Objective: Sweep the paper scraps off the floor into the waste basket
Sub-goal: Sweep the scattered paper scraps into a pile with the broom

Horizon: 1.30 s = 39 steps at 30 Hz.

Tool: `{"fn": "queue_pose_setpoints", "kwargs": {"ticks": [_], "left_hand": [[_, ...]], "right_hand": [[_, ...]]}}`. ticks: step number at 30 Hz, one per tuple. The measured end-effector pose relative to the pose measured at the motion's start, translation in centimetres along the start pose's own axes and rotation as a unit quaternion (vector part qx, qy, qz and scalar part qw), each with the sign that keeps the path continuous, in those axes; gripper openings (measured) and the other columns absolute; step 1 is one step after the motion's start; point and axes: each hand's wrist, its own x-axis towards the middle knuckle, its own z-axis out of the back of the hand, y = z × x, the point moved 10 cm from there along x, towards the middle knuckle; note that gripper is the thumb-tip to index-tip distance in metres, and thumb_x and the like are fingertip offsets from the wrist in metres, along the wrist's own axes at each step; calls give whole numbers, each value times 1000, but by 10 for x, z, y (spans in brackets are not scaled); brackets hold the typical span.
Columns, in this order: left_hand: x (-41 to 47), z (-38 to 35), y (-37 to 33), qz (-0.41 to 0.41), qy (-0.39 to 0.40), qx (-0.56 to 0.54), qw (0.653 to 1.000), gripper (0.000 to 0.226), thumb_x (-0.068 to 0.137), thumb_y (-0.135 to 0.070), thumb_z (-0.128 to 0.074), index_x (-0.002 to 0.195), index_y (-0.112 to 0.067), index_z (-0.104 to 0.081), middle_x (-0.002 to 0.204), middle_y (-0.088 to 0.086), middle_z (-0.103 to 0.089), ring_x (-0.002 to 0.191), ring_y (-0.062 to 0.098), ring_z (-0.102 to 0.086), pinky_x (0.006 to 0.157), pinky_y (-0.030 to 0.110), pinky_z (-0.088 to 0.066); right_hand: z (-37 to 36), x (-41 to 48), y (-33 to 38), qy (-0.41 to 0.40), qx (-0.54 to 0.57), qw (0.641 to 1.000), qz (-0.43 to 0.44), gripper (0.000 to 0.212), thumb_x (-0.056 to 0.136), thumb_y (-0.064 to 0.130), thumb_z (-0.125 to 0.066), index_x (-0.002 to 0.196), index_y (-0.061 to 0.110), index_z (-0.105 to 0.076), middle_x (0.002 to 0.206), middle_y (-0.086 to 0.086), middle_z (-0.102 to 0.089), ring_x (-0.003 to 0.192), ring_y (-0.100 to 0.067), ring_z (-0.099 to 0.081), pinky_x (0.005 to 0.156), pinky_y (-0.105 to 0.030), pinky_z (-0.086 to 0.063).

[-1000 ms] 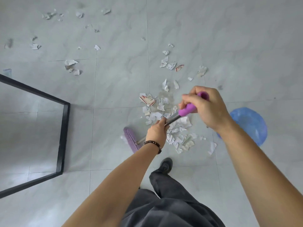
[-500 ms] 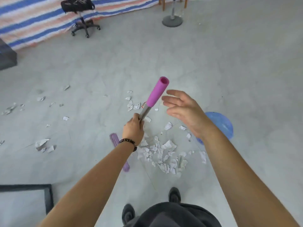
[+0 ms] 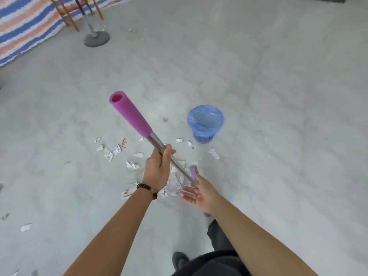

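Paper scraps (image 3: 175, 182) are piled on the floor (image 3: 278, 116) centre, ahead of the shoe (image 3: 180, 259), with strays left of the pile. Waste basket (image 3: 203, 137) stands behind and right of the pile, apart from it. Broom (image 3: 156, 142) slants from upper left down to the pile's right edge. Left grip (image 3: 158, 168) is mid-shaft, right grip (image 3: 201, 194) just right, at the head. Stand base (image 3: 96, 39) and tarp (image 3: 23, 26) are far back left.

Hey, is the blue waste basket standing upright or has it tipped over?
Upright. The waste basket stands on its base, its bag-lined mouth facing up, beyond the paper scraps.
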Motion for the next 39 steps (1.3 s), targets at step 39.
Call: {"fn": "queue_pose_setpoints", "kwargs": {"ticks": [39], "left_hand": [[91,242,34,7,-381,-121,917,58,90,-62,-46,53,-19,-61,61,14,-69,71,34,-68,77,60,-52]], "right_hand": [[-281,177,-6,34,-56,996,-62,13,99,9,-45,90,3,-51,66,-11,-52,46,-14,-52,40,-21,-52]]}}
